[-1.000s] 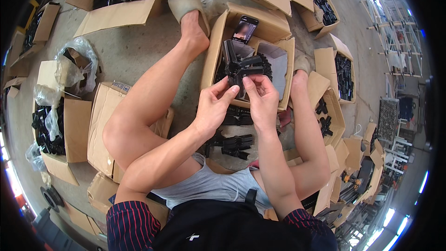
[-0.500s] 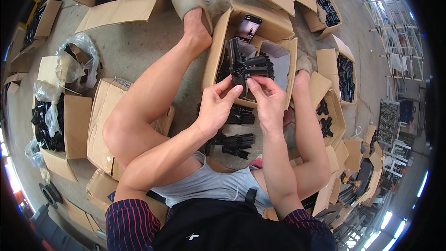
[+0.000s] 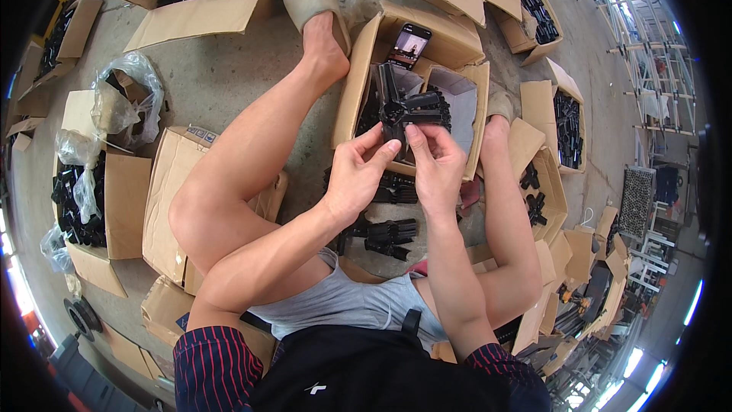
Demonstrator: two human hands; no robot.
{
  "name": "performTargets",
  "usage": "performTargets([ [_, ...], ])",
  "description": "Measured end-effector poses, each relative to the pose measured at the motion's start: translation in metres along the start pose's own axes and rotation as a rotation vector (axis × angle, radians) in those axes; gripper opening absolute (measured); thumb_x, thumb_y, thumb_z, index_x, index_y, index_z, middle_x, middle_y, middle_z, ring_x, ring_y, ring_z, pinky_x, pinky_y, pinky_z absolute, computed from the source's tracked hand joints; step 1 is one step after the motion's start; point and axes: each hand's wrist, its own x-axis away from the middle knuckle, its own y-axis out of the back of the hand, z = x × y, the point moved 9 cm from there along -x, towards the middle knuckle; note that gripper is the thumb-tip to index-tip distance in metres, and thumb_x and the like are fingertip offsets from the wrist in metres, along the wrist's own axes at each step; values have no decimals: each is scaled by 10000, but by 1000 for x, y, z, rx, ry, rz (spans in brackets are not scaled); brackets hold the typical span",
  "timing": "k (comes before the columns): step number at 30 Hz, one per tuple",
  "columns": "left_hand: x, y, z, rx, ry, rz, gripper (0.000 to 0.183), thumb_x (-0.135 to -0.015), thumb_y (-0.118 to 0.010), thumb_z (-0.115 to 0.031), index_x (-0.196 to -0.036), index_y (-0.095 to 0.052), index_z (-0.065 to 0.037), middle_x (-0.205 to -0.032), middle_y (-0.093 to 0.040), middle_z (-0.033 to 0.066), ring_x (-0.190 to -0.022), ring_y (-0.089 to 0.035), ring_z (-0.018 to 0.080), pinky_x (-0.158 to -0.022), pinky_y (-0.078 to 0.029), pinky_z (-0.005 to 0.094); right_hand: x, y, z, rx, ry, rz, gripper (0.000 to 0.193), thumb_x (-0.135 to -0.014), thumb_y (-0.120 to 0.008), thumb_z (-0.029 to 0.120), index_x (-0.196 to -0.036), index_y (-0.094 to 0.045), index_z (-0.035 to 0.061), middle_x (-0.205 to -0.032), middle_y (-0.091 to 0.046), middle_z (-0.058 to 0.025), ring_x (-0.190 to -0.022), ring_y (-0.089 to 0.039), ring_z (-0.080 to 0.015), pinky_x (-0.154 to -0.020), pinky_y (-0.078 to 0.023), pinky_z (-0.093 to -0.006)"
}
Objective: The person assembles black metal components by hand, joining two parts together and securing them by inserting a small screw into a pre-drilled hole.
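Between my two hands is a black plastic connector with several tube-like arms (image 3: 394, 113), over the near side of an open cardboard box (image 3: 354, 99). My left hand (image 3: 358, 168) pinches its lower left part between thumb and fingers. From the other side my right hand (image 3: 438, 160) grips it, thumb tip on its lower end. Inside the box, more black parts (image 3: 438, 99) lie around a grey divider (image 3: 457, 91). A lit phone (image 3: 409, 44) leans against the box's far wall. Below my hands, several similar black connectors (image 3: 390, 236) lie between my legs.
Open cartons of black parts stand all round: a large carton (image 3: 198, 21) at far left, a carton (image 3: 126, 198) with clear plastic bags (image 3: 114, 111) at left, and an open carton (image 3: 560, 202) by my right leg. Metal racks (image 3: 648, 53) stand at right.
My right hand has shifted very slightly inward against the connector. The picture on the phone's screen has changed. Otherwise the hands and boxes stay where they were.
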Motion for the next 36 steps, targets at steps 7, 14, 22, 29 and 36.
performTargets([
  [7,-1,4,3,-56,-7,8,261,-1010,-628,-122,-1237,-653,3,-1086,-668,-34,-970,-539,18,-876,-449,209,6,-2,17,233,183,-88,239,-923,-767,198,-955,-716,-34,-821,-695,-36,-735,-616,-100,-677,-494,-254],
  [14,-1,1,2,0,-22,-4,304,-997,-639,-105,-1245,-638,70,-1067,-687,-4,-952,-546,25,-837,-453,193,5,-1,-4,-14,3,-37,253,-930,-762,208,-983,-726,-37,-853,-711,-40,-739,-604,-78,-679,-488,-237],
  [22,-2,4,9,-9,9,-10,302,-994,-643,-104,-1244,-640,65,-1058,-686,-12,-941,-545,21,-824,-453,195,5,-3,-11,-95,-83,4,237,-943,-746,187,-1028,-739,-34,-833,-697,11,-735,-562,-35,-662,-455,-203],
  [29,-2,4,11,-10,1,-17,333,-990,-654,-118,-1257,-627,80,-1059,-680,-14,-942,-538,23,-829,-451,196,5,0,-4,45,-26,-33,232,-942,-742,192,-947,-728,-40,-817,-698,-29,-721,-578,-65,-663,-465,-229],
  [36,-2,4,11,0,2,-11,321,-992,-653,-118,-1245,-632,79,-1069,-680,-7,-948,-539,25,-838,-450,193,2,2,9,239,116,-29,240,-932,-749,199,-918,-721,-39,-824,-693,-70,-738,-615,-107,-676,-483,-268],
])
